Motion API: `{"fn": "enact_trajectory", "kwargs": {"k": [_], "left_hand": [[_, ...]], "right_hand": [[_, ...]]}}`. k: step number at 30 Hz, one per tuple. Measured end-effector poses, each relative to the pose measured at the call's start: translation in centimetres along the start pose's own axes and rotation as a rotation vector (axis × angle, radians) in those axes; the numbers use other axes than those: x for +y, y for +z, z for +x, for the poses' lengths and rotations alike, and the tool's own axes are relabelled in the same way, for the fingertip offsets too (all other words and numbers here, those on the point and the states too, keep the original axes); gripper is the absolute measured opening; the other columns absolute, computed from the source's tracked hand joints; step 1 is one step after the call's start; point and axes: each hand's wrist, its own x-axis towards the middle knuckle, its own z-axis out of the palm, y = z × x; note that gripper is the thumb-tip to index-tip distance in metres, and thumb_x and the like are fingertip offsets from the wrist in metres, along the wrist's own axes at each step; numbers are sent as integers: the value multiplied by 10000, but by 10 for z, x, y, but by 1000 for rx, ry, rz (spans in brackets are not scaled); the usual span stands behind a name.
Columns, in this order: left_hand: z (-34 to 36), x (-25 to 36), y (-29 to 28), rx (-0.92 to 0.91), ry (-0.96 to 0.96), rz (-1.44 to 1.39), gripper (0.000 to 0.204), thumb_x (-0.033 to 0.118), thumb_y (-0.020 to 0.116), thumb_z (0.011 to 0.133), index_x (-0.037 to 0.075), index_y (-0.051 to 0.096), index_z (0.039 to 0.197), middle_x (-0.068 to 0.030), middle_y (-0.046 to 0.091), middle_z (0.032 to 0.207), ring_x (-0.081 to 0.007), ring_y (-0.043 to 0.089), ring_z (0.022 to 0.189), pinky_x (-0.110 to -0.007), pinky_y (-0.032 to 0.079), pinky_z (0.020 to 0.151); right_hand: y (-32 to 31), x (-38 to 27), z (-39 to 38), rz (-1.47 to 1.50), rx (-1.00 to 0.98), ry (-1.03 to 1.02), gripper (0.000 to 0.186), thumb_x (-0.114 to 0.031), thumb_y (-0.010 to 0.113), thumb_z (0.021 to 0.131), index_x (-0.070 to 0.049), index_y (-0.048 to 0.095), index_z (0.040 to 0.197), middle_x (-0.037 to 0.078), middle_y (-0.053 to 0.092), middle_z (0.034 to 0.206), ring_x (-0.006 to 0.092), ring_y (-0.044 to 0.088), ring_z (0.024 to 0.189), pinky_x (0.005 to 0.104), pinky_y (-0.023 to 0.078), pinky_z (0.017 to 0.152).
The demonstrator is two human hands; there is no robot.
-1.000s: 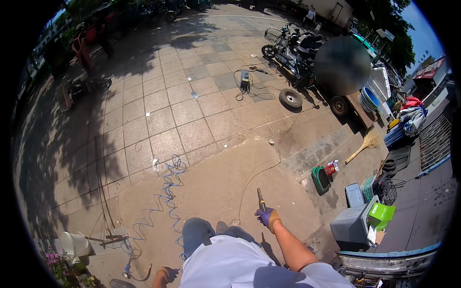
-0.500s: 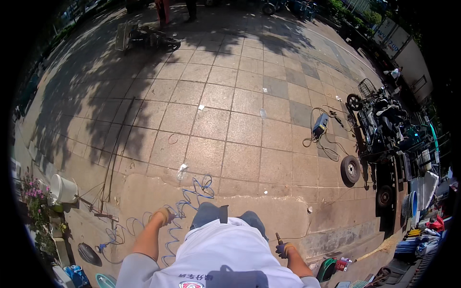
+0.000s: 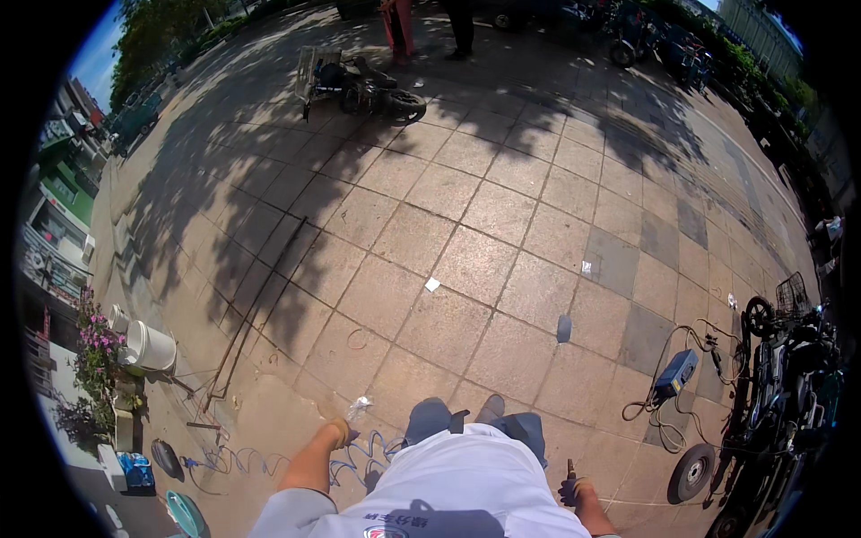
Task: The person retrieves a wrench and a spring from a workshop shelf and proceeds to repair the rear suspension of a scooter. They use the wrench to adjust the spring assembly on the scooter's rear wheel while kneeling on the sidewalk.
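Observation:
My right hand (image 3: 574,491), in a glove, grips a narrow dark handheld tool (image 3: 570,468), held upright at the lower right beside my legs. My left hand (image 3: 343,433), also gloved, hangs by my left leg near coiled blue hose (image 3: 382,446); its fingers are too small and shaded to read. Just ahead of that hand, a white scrap (image 3: 361,403) lies on the paving. A blue boxy machine (image 3: 674,372) with looped cables and a loose wheel (image 3: 691,472) lie to my right.
A fallen scooter (image 3: 368,90) lies ahead, with two people (image 3: 399,31) behind it. Scooters (image 3: 789,377) line the right edge. White buckets (image 3: 149,345), flowers (image 3: 90,332), a teal basin (image 3: 184,513) and long thin rods (image 3: 260,305) are on the left.
My view has swung left, so scooters, wheel and machine moved rightward and downward in the picture. My body has stepped toward the tiles. The right hand still carries the tool.

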Motion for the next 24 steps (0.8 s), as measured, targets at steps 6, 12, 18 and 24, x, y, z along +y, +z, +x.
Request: {"fn": "enact_trajectory", "kwargs": {"k": [6, 12, 18, 24], "left_hand": [[40, 75, 14, -225, 495, 471, 311, 382, 664, 846, 99, 780, 906, -119, 744, 889, -270, 659, 767, -434, 510, 707], [155, 207, -278, -202, 89, 179, 224, 233, 754, 788, 128, 770, 985, -107, 746, 935, -265, 689, 873, -404, 525, 777], [51, 424, -733, 374, 179, -449, 365, 412, 648, 910, 82, 726, 1046, -143, 722, 864, -290, 673, 766, -432, 518, 712], [60, 504, -940, 585, 272, -364, 364, 378, 637, 929, 55, 710, 1082, -185, 729, 987, -359, 683, 892, -442, 516, 808]], "right_hand": [[-214, -428, -308, 303, 770, -662, 286, -283, 650, 925, -14, 589, 1000, 138, 702, 858, 217, 634, 571, 327, 455, 453], [-331, -638, -331, 398, 834, -671, 306, -307, 650, 923, -15, 608, 1007, 125, 680, 807, 201, 610, 532, 325, 442, 448], [-337, -706, -275, -160, 489, 51, 260, -236, 680, 874, -39, 679, 1044, 86, 717, 783, 209, 641, 536, 365, 474, 462], [-429, -839, -220, -172, 406, 84, 246, -243, 684, 870, -52, 684, 1025, 83, 705, 765, 207, 630, 526, 357, 465, 453]]}}
